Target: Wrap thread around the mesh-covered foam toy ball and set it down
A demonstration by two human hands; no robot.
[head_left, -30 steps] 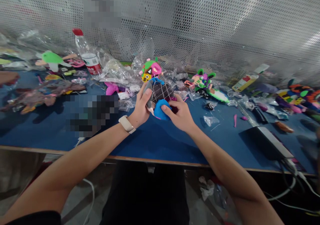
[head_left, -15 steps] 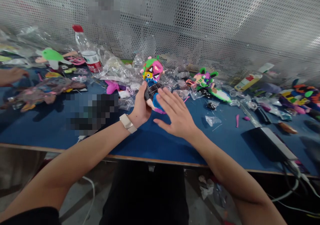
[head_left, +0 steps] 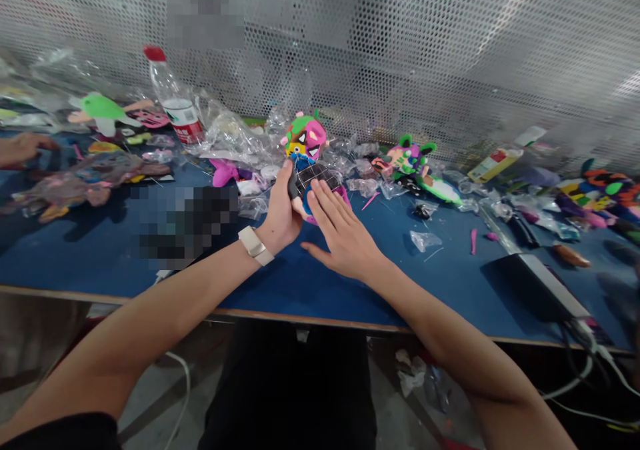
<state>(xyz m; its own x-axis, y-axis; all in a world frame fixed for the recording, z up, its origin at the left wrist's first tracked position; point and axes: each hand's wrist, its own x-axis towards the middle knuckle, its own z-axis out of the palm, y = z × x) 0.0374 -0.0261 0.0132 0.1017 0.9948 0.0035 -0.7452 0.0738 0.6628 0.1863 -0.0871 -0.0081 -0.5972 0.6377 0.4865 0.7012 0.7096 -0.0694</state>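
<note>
Left hand (head_left: pixel 281 211) (fingers curled) holds the checked toy (head_left: pixel 316 174); right hand (head_left: pixel 345 240) has gone from pinching to flat, fingers extended, over its blue patch (head_left: pixel 307 201) — seemingly pressing now

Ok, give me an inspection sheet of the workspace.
Surface: blue tabletop, littered mostly toward the back.
Job's things: black grid-patterned piece with blue part; whether the colourful head beyond is attached, cannot tell.
Clutter: clear wrappers, red-capped bottle.
Left grip: holding the black grid-patterned piece.
Right grip: flat over blue part; contact unclear.
Cables: white cable by black-sided box.
Surroundings: perforated panel behind; another person's hand at left.
</note>
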